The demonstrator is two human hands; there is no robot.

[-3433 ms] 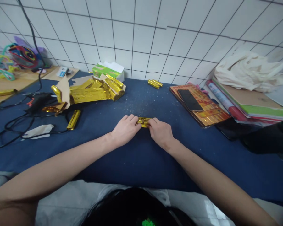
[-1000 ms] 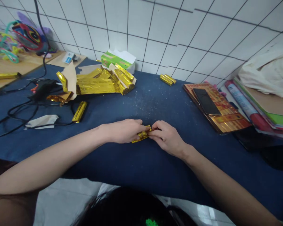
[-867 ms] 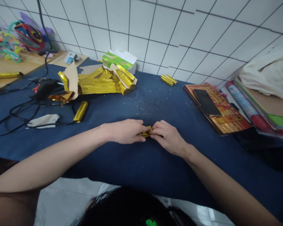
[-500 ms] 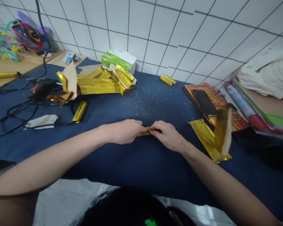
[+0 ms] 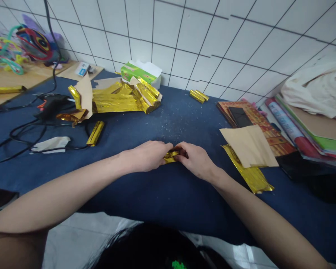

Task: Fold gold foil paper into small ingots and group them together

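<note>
Between my two hands, close over the blue cloth, is a small piece of gold foil paper, partly rolled and mostly covered by fingers. My left hand has its fingers closed on the left end. The right end is pinched by my right hand, thumb below and fingers bent over. To the right lie a sheet of gold foil and a brown-backed sheet on top of it. A finished-looking gold roll rests left of my left hand.
Crumpled gold foil lies at the back left, by a green tissue box. A black glue gun with looping cable sits left. Two gold rolls lie near the wall. A phone rests on a patterned book at right.
The brown-backed sheet on the right, upright and blurred before, now lies flat over the gold foil and the book's edge. More gold foil shows between my hands, which have barely shifted.
</note>
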